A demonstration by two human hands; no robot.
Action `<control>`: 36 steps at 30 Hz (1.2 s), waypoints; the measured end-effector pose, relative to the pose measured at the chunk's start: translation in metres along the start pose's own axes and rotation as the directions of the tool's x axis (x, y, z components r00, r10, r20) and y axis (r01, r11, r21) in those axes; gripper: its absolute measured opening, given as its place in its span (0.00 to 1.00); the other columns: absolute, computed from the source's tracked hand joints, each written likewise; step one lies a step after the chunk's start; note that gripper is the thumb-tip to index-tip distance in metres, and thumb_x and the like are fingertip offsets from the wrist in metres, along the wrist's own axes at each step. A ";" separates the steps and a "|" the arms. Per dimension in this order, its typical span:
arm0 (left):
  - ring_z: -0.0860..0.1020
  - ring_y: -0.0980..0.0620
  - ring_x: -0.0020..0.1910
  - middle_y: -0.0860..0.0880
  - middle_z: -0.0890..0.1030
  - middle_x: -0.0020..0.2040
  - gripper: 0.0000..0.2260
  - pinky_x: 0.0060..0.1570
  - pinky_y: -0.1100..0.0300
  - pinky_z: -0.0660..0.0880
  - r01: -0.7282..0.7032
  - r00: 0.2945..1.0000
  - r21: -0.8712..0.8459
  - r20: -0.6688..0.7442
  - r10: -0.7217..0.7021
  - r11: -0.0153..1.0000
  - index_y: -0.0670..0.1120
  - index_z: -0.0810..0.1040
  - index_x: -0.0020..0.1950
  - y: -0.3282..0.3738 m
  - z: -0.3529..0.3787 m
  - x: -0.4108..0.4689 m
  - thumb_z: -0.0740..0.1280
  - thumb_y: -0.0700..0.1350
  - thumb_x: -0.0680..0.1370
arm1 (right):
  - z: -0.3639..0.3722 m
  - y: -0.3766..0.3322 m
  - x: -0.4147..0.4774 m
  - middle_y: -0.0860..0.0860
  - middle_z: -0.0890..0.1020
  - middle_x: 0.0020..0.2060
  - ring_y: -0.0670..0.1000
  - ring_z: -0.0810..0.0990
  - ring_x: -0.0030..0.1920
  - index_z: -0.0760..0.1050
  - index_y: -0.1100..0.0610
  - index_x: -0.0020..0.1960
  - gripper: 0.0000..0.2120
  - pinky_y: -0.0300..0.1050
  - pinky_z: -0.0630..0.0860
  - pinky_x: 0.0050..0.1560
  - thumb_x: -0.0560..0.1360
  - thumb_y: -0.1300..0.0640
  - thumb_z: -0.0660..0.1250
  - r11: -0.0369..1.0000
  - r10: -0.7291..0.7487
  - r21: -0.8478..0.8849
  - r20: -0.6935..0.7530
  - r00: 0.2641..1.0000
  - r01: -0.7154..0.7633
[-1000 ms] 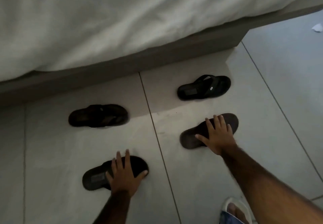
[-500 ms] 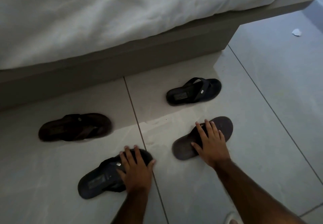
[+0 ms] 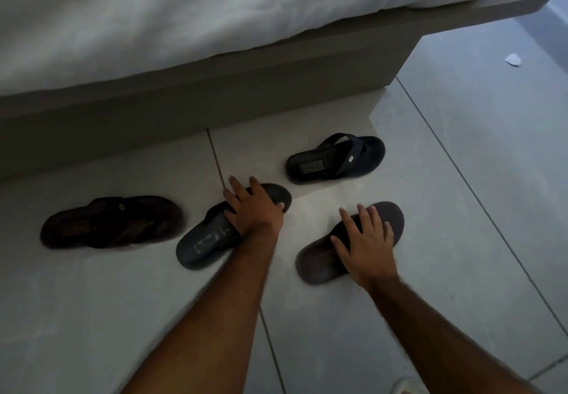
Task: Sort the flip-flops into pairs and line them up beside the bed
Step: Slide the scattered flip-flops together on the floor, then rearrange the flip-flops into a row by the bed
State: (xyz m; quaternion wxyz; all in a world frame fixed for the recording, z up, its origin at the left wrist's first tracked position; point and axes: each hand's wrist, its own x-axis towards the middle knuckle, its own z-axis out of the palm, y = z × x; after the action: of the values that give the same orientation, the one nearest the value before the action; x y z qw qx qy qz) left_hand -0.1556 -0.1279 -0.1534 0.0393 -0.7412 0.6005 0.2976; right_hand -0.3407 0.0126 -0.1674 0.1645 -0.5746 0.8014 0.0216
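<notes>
Four flip-flops lie on the tiled floor beside the bed point(image 3: 215, 86). A brown flip-flop point(image 3: 112, 223) sits at the left, untouched. Next to it is a dark blue flip-flop point(image 3: 203, 241); my left hand point(image 3: 255, 208) lies over its toe end, thumb hooked round the edge. Its match, a second dark blue flip-flop point(image 3: 335, 160), lies straps up nearer the bed on the right. My right hand point(image 3: 365, 246) presses on a second brown flip-flop point(image 3: 316, 263), fingers spread across its straps.
White bedding point(image 3: 215, 9) hangs over the grey bed frame. A scrap of white paper point(image 3: 513, 59) lies on the tiles at the far right. A light-coloured shoe tip point(image 3: 405, 387) shows at the bottom edge.
My left hand has slid the dark blue flip-flop away from me and to the right, toward the bed and between the other shoes. The right hand stays on the brown one.
</notes>
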 end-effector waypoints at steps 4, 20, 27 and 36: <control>0.48 0.35 0.81 0.42 0.48 0.83 0.44 0.76 0.35 0.53 -0.051 0.995 0.125 -0.079 0.061 0.991 0.53 0.57 0.80 -0.043 0.007 -0.027 0.71 0.66 0.71 | 0.007 0.005 -0.009 0.56 0.52 0.82 0.60 0.44 0.82 0.47 0.43 0.82 0.36 0.65 0.49 0.79 0.79 0.33 0.53 0.997 0.067 0.040 0.002 0.998 -0.067; 0.43 0.37 0.81 0.47 0.42 0.84 0.42 0.72 0.25 0.51 -0.040 0.997 0.076 0.071 0.034 0.996 0.48 0.45 0.83 -0.005 -0.021 0.049 0.63 0.63 0.78 | 0.031 -0.030 -0.054 0.54 0.60 0.81 0.56 0.55 0.81 0.55 0.56 0.82 0.31 0.52 0.61 0.79 0.84 0.41 0.49 1.000 0.021 0.007 -0.046 0.999 -0.020; 0.48 0.37 0.81 0.46 0.46 0.84 0.36 0.72 0.28 0.56 -0.136 0.990 0.091 -0.019 0.139 0.986 0.51 0.52 0.82 -0.015 -0.035 0.033 0.60 0.63 0.80 | 0.036 -0.086 -0.057 0.54 0.62 0.80 0.56 0.58 0.81 0.57 0.55 0.81 0.32 0.52 0.63 0.77 0.83 0.39 0.48 0.997 -0.045 0.067 -0.013 0.999 0.046; 0.71 0.45 0.73 0.45 0.73 0.73 0.23 0.75 0.54 0.64 -0.406 0.909 -0.147 -0.170 0.381 0.902 0.45 0.74 0.71 -0.090 0.063 -0.124 0.55 0.56 0.83 | -0.012 -0.111 0.033 0.55 0.61 0.80 0.56 0.55 0.81 0.59 0.54 0.80 0.25 0.59 0.62 0.76 0.84 0.51 0.52 0.958 -0.197 0.178 -0.153 0.968 0.223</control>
State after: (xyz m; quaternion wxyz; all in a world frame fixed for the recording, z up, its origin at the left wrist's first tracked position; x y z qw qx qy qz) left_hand -0.1107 0.0303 -0.1719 -0.1297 -0.6234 0.7101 0.3006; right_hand -0.2496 -0.0577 -0.1479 0.1672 -0.6381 0.7431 -0.1126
